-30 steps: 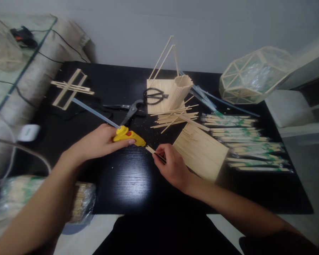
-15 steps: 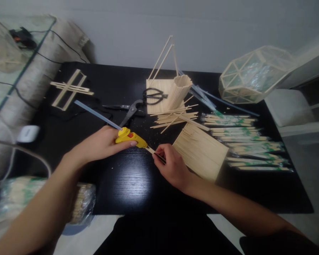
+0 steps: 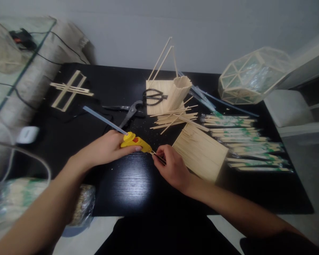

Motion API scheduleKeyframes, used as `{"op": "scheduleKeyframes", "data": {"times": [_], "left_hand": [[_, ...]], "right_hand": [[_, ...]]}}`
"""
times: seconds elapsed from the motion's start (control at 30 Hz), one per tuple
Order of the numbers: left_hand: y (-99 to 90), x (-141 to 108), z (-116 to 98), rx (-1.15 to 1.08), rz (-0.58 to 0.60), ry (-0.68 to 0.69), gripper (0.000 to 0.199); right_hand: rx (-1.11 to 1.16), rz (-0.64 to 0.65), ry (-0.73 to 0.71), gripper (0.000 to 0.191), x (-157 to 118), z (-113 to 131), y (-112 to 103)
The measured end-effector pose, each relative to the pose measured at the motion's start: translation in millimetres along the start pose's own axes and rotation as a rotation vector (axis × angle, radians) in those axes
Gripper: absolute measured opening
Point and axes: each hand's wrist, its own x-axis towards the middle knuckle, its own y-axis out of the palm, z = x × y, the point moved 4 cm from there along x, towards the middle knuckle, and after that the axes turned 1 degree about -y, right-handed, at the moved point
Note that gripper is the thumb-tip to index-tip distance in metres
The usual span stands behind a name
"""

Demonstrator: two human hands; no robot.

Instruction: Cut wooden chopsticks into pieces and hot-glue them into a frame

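My left hand is wrapped round a yellow hot glue gun, whose nozzle points right. A long translucent glue stick sticks out of its back end. My right hand is closed in a pinch on thin wooden sticks, close to the nozzle; their number is hidden by the fingers. Just right of that hand lies a flat panel of joined sticks. Beyond it is a pile of loose sticks.
Scissors and pliers lie near a stick base holding a round stick cup. Wrapped chopstick packs line the right side. A stick cross frame lies far left; a faceted lantern frame stands back right.
My left hand has moved the glue gun right and slightly down, bringing its nozzle up to the sticks at my right fingertips. The right hand has stayed almost still.
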Motion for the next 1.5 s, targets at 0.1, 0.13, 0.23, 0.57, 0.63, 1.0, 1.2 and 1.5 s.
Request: {"op": "scheduleKeyframes", "data": {"times": [0.1, 0.13, 0.23, 0.57, 0.63, 1.0, 1.2, 1.5], "left_hand": [[0.9, -0.7, 1.5, -0.003, 0.007, 0.011, 0.055], [0.7, -1.3, 2.9, 0.001, 0.008, 0.008, 0.054], [-0.7, -2.9, 6.6, 0.02, 0.015, -0.025, 0.053], [1.7, -2.0, 6.7, -0.002, 0.03, -0.012, 0.051], [0.9, -2.7, 8.8, 0.006, 0.025, -0.038, 0.05], [-4.2, -4.9, 8.5, -0.038, 0.003, -0.052, 0.044], [-9.5, -8.3, 24.7, -0.012, 0.002, -0.119, 0.048], [-9.0, -10.3, 21.3, -0.17, 0.034, -0.1, 0.047]], "right_hand": [[0.002, -0.007, -0.003, 0.013, 0.7, 0.8, -0.6], [0.004, -0.007, -0.004, 0.013, 0.9, 1.1, -0.7], [0.009, -0.006, -0.003, 0.013, 1.2, 1.3, -1.2], [-0.012, 0.005, -0.009, 0.014, 2.2, 1.0, 0.1], [-0.015, 0.0, -0.015, 0.014, 2.5, 1.2, 0.3], [-0.023, -0.009, 0.003, 0.015, 1.2, 0.4, 0.7], [-0.017, -0.005, -0.001, 0.017, 2.4, 1.6, -0.1], [-0.019, -0.009, -0.005, 0.016, 2.2, 2.3, -0.8]]}}
